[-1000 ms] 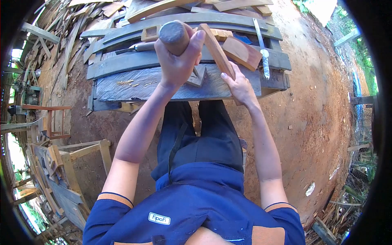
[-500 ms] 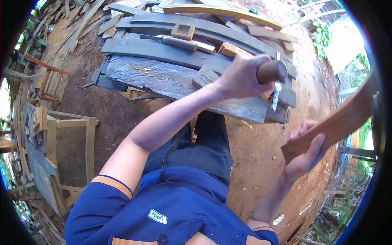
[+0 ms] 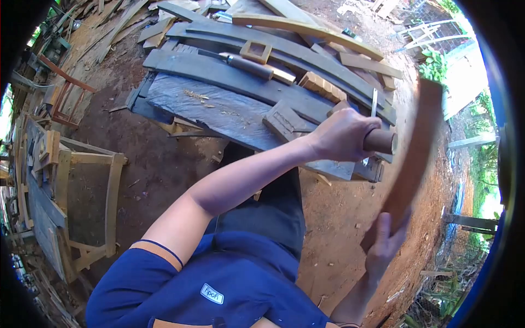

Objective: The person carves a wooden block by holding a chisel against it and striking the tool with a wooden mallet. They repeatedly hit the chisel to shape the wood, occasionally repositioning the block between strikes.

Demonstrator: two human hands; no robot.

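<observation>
My left hand reaches across to the right over the workbench, its fingers wrapped round a thick, round wooden handle. One blunt end of the handle sticks out past the fist; whatever is at its other end is mostly hidden. Off the bench's right side, my right hand grips the lower end of a long, curved reddish-brown board. That board stands nearly upright in the view and is blurred by motion. Beneath my left forearm a small grooved wood block lies on the bench's grey plank.
On the bench are a dark-handled tool, a square wooden frame, a notched block and a curved yellowish slat. A wooden frame stand stands at left, and a reddish chair frame lies beyond it.
The curved board has swung from slanting right to nearly upright, its far end moving left. My left hand has shifted right and slightly down, still holding the handle. The view has turned slightly.
</observation>
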